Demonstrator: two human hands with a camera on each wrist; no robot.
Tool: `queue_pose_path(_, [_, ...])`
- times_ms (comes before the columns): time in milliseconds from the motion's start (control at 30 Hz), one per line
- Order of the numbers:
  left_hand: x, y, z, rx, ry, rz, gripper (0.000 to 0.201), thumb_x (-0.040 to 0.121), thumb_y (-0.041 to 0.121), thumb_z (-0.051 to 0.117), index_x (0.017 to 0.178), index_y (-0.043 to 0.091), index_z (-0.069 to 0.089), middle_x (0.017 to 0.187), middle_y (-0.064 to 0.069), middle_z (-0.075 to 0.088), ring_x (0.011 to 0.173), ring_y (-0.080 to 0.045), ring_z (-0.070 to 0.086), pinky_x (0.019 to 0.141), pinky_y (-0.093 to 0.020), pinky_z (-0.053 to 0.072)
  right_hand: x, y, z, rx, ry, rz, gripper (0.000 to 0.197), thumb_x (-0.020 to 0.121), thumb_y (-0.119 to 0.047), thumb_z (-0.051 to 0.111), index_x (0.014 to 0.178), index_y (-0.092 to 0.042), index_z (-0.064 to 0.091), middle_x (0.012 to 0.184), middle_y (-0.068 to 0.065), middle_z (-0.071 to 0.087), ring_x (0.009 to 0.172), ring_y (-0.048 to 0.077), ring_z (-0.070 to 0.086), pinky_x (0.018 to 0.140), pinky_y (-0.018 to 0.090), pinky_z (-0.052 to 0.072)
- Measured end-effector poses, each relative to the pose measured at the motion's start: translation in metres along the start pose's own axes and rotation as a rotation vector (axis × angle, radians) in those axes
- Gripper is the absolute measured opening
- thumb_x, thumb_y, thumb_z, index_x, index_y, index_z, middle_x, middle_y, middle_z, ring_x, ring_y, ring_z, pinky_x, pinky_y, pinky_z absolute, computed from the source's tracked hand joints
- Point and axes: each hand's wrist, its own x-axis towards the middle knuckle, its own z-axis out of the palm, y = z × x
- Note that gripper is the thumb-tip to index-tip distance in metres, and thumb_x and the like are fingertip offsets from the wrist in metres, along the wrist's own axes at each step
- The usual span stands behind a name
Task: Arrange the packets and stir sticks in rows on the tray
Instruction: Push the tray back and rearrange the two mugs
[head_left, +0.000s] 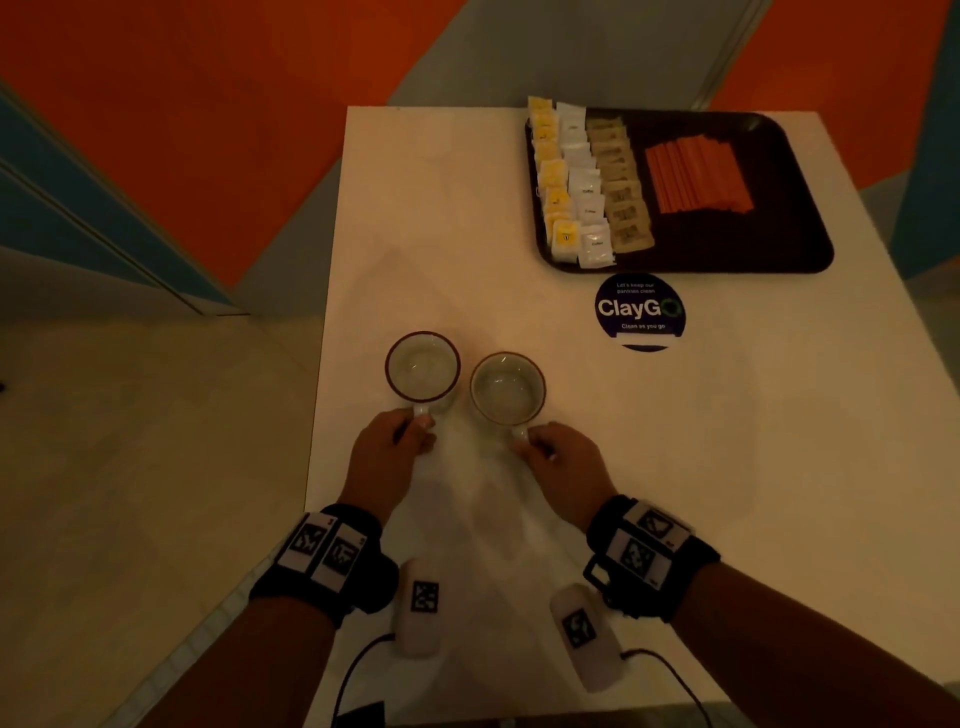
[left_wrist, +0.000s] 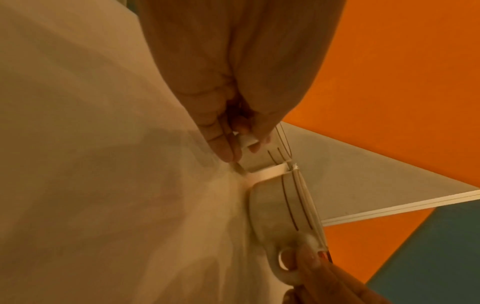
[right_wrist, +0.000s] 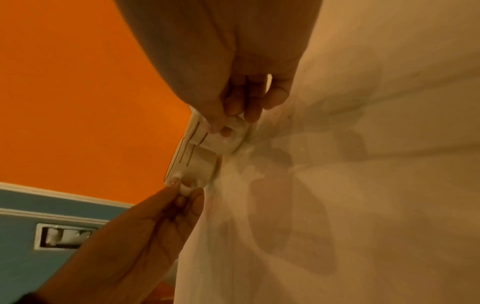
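I see a white table (head_left: 467, 234) standing on a floor patterned in orange, grey and blue. At its far right corner lies a dark tray (head_left: 779, 249), and on it the packets are set in three rows along the left side: yellow packets (head_left: 551, 176) at the outer edge, white packets (head_left: 584, 184) next to them, then tan packets (head_left: 623, 189). Just right of those, the orange stir sticks (head_left: 698, 174) lie side by side in one flat band. A round blue ClayGo sticker (head_left: 640, 310) sits on the table just in front of the tray. Nearer to me, two white cups with dark rims stand upright, close together but apart. My left hand (head_left: 392, 447) has thumb and fingers pinched on the handle of the left cup (head_left: 422, 366); the left wrist view shows the fingers (left_wrist: 221, 142) curled round that handle. My right hand (head_left: 558, 457) pinches the handle of the right cup (head_left: 507, 387) the same way, with its fingers (right_wrist: 233, 107) closed about the handle in the right wrist view. Both cups look empty and rest on the table.
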Motion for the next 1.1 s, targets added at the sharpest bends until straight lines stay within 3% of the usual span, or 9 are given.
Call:
queue_pose_path(100, [0.021,0.013,-0.001,0.024,0.006,0.002,0.019,0.094,0.016,0.052,0.09,0.002,0.064,0.089,-0.015,0.066,0.084,-0.025,0.064,0.083,-0.037,0.051,0.034,-0.015,-0.009,-0.03,0.008,-0.01,0.041,0.093,-0.029,0.052,0.055,-0.021,0.037,0.061,-0.007,0.038,0.07,0.019,0.041,0.058,0.023,0.02])
queue_pose_path(200, [0.049,0.028,-0.001,0.034,0.021,-0.002,0.017,0.094,0.016,0.051,0.088,0.006,0.064,0.085,-0.013,0.065,0.085,-0.028,0.063,0.086,-0.039,0.049,0.075,-0.028,-0.014,-0.042,0.017,-0.031,0.03,0.095,-0.028,0.048,0.07,-0.013,0.05,0.076,0.005,0.053,0.077,0.022,0.046,0.063,0.02,0.023])
queue_pose_path(300, [0.083,0.045,-0.001,0.045,0.034,0.016,0.021,0.095,0.013,0.049,0.097,-0.002,0.064,0.088,-0.014,0.063,0.073,-0.017,0.06,0.072,-0.02,0.052,0.119,-0.039,-0.019,-0.095,0.014,-0.037,0.03,0.096,-0.026,0.045,0.101,0.0,0.059,0.107,0.019,0.058,0.099,0.031,0.052,0.078,0.027,0.033])
queue_pose_path(400, [0.118,0.062,0.002,0.016,0.045,0.003,0.023,0.095,0.01,0.048,0.101,-0.006,0.062,0.092,-0.015,0.062,0.07,-0.011,0.058,0.059,-0.007,0.049,0.156,-0.054,-0.027,-0.119,0.012,-0.045,0.032,0.097,-0.025,0.044,0.106,0.002,0.058,0.113,0.021,0.057,0.105,0.034,0.052,0.084,0.033,0.037])
queue_pose_path(567, [0.169,0.09,0.006,-0.022,0.058,-0.03,0.02,0.095,0.012,0.048,0.099,-0.002,0.063,0.087,-0.012,0.062,0.071,-0.015,0.059,0.066,-0.014,0.051,0.214,-0.073,-0.038,-0.092,0.022,-0.053,0.029,0.097,-0.019,0.043,0.102,0.005,0.058,0.107,0.024,0.058,0.1,0.036,0.054,0.077,0.034,0.038])
queue_pose_path(700, [0.206,0.105,0.004,0.041,0.078,0.011,0.02,0.095,0.015,0.049,0.088,0.002,0.063,0.074,-0.01,0.059,0.078,-0.026,0.056,0.081,-0.039,0.049,0.256,-0.084,-0.044,-0.047,0.069,-0.037,0.024,0.097,-0.015,0.043,0.095,0.003,0.058,0.094,0.02,0.057,0.085,0.031,0.053,0.068,0.031,0.033])
queue_pose_path(767, [0.222,0.111,0.002,0.052,0.085,0.023,0.021,0.095,0.016,0.048,0.086,0.003,0.062,0.072,-0.009,0.059,0.078,-0.026,0.057,0.087,-0.044,0.048,0.273,-0.086,-0.045,-0.026,0.112,-0.045,0.021,0.097,-0.017,0.044,0.086,-0.004,0.055,0.087,0.021,0.056,0.078,0.027,0.049,0.066,0.032,0.033])
queue_pose_path(967, [0.263,0.129,0.001,0.029,0.069,0.033,0.02,0.095,0.017,0.049,0.089,0.003,0.061,0.076,-0.008,0.06,0.081,-0.026,0.058,0.093,-0.048,0.048,0.303,-0.085,-0.045,0.053,0.291,-0.066,0.027,0.094,-0.017,0.049,0.107,0.004,0.06,0.104,0.024,0.062,0.098,0.035,0.056,0.083,0.037,0.04])
queue_pose_path(1100, [0.279,0.136,0.0,0.016,0.051,0.036,0.02,0.094,0.017,0.05,0.091,0.001,0.062,0.076,-0.007,0.06,0.078,-0.024,0.058,0.094,-0.049,0.048,0.314,-0.086,-0.041,0.094,0.34,-0.075,0.028,0.093,-0.021,0.052,0.109,0.0,0.061,0.103,0.02,0.065,0.097,0.033,0.059,0.086,0.037,0.043])
